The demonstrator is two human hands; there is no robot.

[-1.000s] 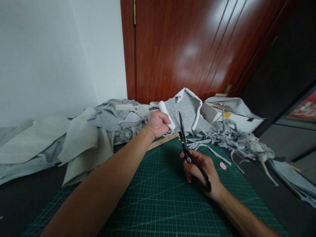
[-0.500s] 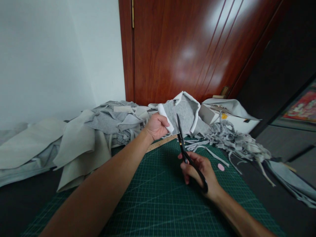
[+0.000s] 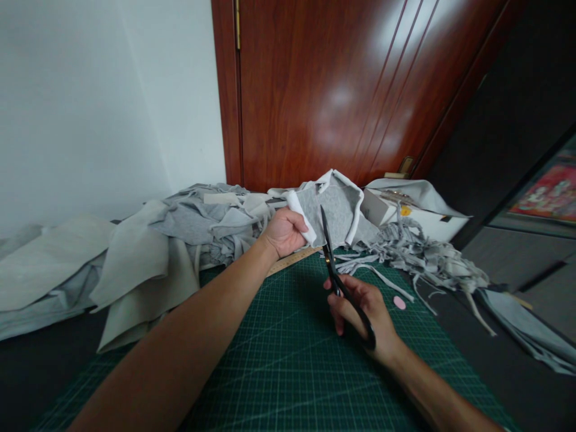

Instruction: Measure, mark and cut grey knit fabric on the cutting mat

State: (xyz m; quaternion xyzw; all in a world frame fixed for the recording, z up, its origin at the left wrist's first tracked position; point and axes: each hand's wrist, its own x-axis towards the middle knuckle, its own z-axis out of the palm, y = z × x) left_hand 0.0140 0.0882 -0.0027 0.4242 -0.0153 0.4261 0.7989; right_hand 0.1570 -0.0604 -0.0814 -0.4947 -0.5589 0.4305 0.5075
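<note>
the left hand (image 3: pixel 283 231) is closed around the left edge of a grey fabric piece (image 3: pixel 335 207), thumb and fingers pinching its pale rolled border and holding it up off the green cutting mat (image 3: pixel 279 360), toward the far side of the surface. the right hand (image 3: pixel 360 312) is wrapped through the loops of a pair of black scissors (image 3: pixel 335 273), nearer and to the right, with the blades pointing up and away so the tip sits against the lower edge of the cloth just right of the left hand; how far the blades are parted is hard to tell.

the fabric piece looks like a soft, light knit with a fleecy pale underside: it curls at its edges and sags where nothing supports it, so it would likely fold away from a blade unless kept taut. a hold close to the cut line, on the thicker rolled border, seems the firmest place, with fingers kept clear of the blade path. the scissors look rigid and fairly heavy, best held by the loops.

a wooden ruler (image 3: pixel 292 261) lies on the far edge of the mat under the hand. grey strips (image 3: pixel 418 252) are heaped to the right, beside a small pink chalk (image 3: pixel 399 303); larger folded cloth (image 3: pixel 135 258) is piled to the left, and a white box (image 3: pixel 418 216) stands far right before a red-brown door (image 3: pixel 342 84).
</note>
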